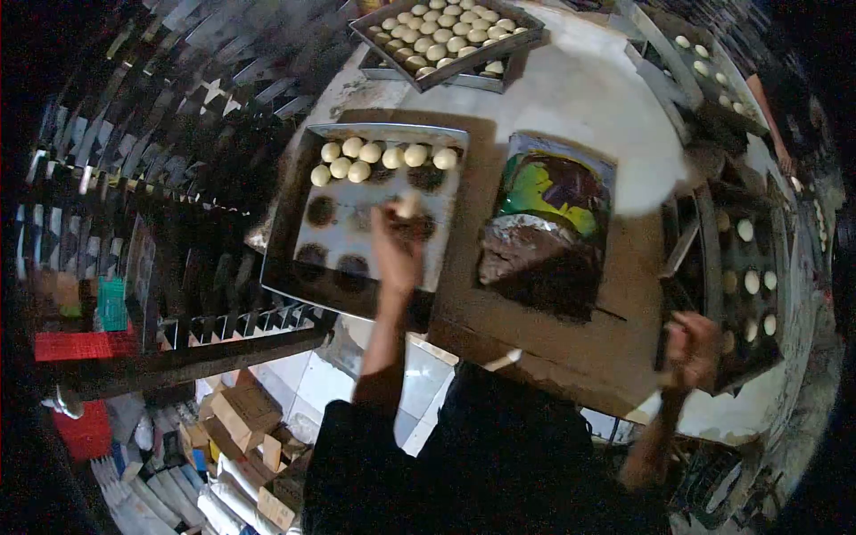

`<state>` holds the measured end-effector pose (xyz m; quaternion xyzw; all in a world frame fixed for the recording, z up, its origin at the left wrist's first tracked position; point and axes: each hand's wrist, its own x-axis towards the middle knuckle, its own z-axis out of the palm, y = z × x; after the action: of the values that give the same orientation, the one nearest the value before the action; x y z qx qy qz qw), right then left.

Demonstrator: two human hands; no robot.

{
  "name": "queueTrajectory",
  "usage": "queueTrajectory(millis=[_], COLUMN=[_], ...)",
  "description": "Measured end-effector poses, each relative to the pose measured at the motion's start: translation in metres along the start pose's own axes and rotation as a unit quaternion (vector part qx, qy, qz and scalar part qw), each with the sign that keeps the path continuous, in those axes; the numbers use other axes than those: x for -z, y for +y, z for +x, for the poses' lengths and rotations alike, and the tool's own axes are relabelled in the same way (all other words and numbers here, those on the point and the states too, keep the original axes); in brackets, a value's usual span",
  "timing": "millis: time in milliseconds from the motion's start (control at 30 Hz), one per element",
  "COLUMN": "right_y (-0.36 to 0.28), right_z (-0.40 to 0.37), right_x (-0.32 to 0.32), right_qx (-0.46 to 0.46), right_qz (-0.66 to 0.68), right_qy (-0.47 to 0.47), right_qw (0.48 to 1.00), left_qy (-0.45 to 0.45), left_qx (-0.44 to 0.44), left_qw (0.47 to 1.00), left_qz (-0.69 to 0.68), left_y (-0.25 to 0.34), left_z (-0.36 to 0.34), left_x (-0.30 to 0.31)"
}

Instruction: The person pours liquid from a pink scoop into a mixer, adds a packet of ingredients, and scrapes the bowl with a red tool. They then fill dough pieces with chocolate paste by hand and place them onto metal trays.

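Note:
My left hand (398, 245) is over the middle of a metal tray (374, 310), its fingers closed round a pale dough ball (408, 204). Several dough balls (370, 152) sit in rows at the far end of that tray, with dark round marks on the bare metal nearer me. My right hand (690, 349) is blurred, beside the near left edge of another tray (707, 259) of dough balls at the right. Its fingers are curled, and whether they hold anything is hard to tell. Between the trays lies a dark mass (535, 259) on a colourful wrapper (538, 185).
Stacked trays (446, 76) full of dough balls stand at the table's far side. More trays (660, 49) stand at the far right, near another person's arm (774, 125). A dark rack (187, 357) is at the left, with cardboard boxes (245, 412) on the floor below.

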<state>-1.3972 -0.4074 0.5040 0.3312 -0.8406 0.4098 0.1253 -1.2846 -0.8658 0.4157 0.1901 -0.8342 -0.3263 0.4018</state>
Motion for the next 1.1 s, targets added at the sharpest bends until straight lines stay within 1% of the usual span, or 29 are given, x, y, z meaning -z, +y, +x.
queueTrajectory(millis=[33, 67, 133, 200, 233, 267, 300, 333, 367, 400, 433, 467, 533, 600, 633, 667, 700, 733, 767, 800, 833, 867, 900, 933, 967, 1000, 1033, 1067, 1100], right_y=[-0.012, -0.019, -0.021, -0.037, -0.039, -0.042, -0.038, -0.029, -0.029, -0.039, -0.046, -0.047, -0.044, -0.052, -0.064, -0.073, -0.078, -0.081, -0.081, -0.086, -0.089, -0.094, -0.099, -0.116, -0.131, -0.14, -0.15, -0.143, -0.147], right_z=[0.005, 0.009, 0.013, 0.019, 0.02, 0.02, 0.017, 0.015, 0.013, 0.015, 0.014, 0.006, -0.01, -0.025, -0.034, -0.042, -0.046, -0.05, -0.062, -0.06, -0.059, -0.062, -0.065, -0.07, -0.076, -0.089, -0.102, -0.115, -0.125], right_x=[-0.029, -0.056, -0.09, -0.078, -0.066, -0.053, -0.043, -0.036, -0.027, -0.016, -0.008, -0.007, -0.007, -0.003, -0.004, -0.007, -0.012, -0.021, -0.039, -0.053, -0.067, -0.082, -0.097, -0.105, -0.105, -0.116, -0.127, -0.147, -0.145], right_qx=[-0.017, -0.031, -0.074, -0.246, -0.217, -0.186, -0.156, -0.013, 0.041, 0.096, 0.111, 0.084, 0.062, 0.045, 0.003, -0.037, 0.022, 0.079, 0.082, 0.083, 0.009, 0.015, 0.02, 0.103, 0.072, 0.029, -0.015, 0.031, 0.038], right_qz=[0.049, 0.089, 0.163, 0.399, 0.405, 0.413, 0.422, 0.318, 0.297, 0.274, 0.253, 0.304, 0.361, 0.314, 0.337, 0.361, 0.339, 0.317, 0.245, 0.21, 0.278, 0.275, 0.271, 0.2, 0.204, 0.266, 0.327, 0.273, 0.275], right_qy=[-0.049, -0.097, -0.193, -0.204, -0.161, -0.12, -0.079, -0.069, -0.081, -0.091, -0.083, -0.055, -0.025, 0.022, 0.05, 0.076, 0.079, 0.081, 0.106, 0.106, -0.001, -0.034, -0.066, -0.022, -0.087, -0.104, -0.116, -0.088, -0.137], right_qw=[0.997, 0.991, 0.965, 0.86, 0.874, 0.884, 0.89, 0.946, 0.951, 0.952, 0.957, 0.947, 0.93, 0.948, 0.94, 0.929, 0.937, 0.941, 0.96, 0.968, 0.961, 0.961, 0.96, 0.974, 0.972, 0.958, 0.938, 0.957, 0.951], left_qy=[-0.031, -0.064, -0.178, -0.293, -0.276, -0.233, -0.246, -0.256, -0.254, -0.226, -0.195, -0.165, -0.135, -0.099, -0.082, -0.075, -0.067, -0.128, -0.189, -0.147, -0.15, -0.154, -0.136, -0.143, -0.096, -0.045, -0.043, -0.111, -0.114], left_qx=[0.07, 0.005, 0.093, 0.029, -0.019, 0.019, 0.059, 0.099, 0.128, 0.167, 0.183, 0.194, 0.024, -0.021, 0.022, 0.015, 0.008, 0.003, 0.001, 0.056, 0.127, 0.198, 0.17, 0.243, 0.333, 0.415, 0.394, 0.423, 0.434], left_qw=[0.994, 0.988, 0.942, 0.905, 0.92, 0.922, 0.898, 0.871, 0.857, 0.879, 0.898, 0.915, 0.967, 0.973, 0.95, 0.951, 0.952, 0.938, 0.92, 0.944, 0.938, 0.927, 0.949, 0.911, 0.843, 0.751, 0.775, 0.789, 0.738], left_qz=[-0.081, -0.138, -0.271, -0.307, -0.278, -0.309, -0.36, -0.407, -0.43, -0.386, -0.348, -0.312, -0.217, -0.206, -0.302, -0.301, -0.299, -0.323, -0.343, -0.289, -0.285, -0.28, -0.228, -0.3, -0.411, -0.512, -0.493, -0.432, -0.503], left_y=[0.042, 0.087, 0.164, 0.21, 0.227, 0.244, 0.251, 0.257, 0.257, 0.278, 0.291, 0.301, 0.302, 0.32, 0.33, 0.337, 0.343, 0.326, 0.309, 0.304, 0.306, 0.306, 0.282, 0.266, 0.257, 0.252, 0.231, 0.216, 0.216], left_z=[-0.02, -0.033, -0.064, -0.076, -0.08, -0.085, -0.091, -0.095, -0.103, -0.104, -0.112, -0.12, -0.145, -0.168, -0.175, -0.176, -0.178, -0.178, -0.177, -0.182, -0.185, -0.187, -0.198, -0.208, -0.216, -0.222, -0.243, -0.265, -0.276], left_x=[-0.02, -0.033, -0.056, -0.067, -0.071, -0.073, -0.074, -0.074, -0.078, -0.072, -0.069, -0.067, -0.071, -0.071, -0.069, -0.066, -0.063, -0.053, -0.042, -0.033, -0.012, 0.009, 0.021, 0.038, 0.05, 0.06, 0.062, 0.068, 0.073])
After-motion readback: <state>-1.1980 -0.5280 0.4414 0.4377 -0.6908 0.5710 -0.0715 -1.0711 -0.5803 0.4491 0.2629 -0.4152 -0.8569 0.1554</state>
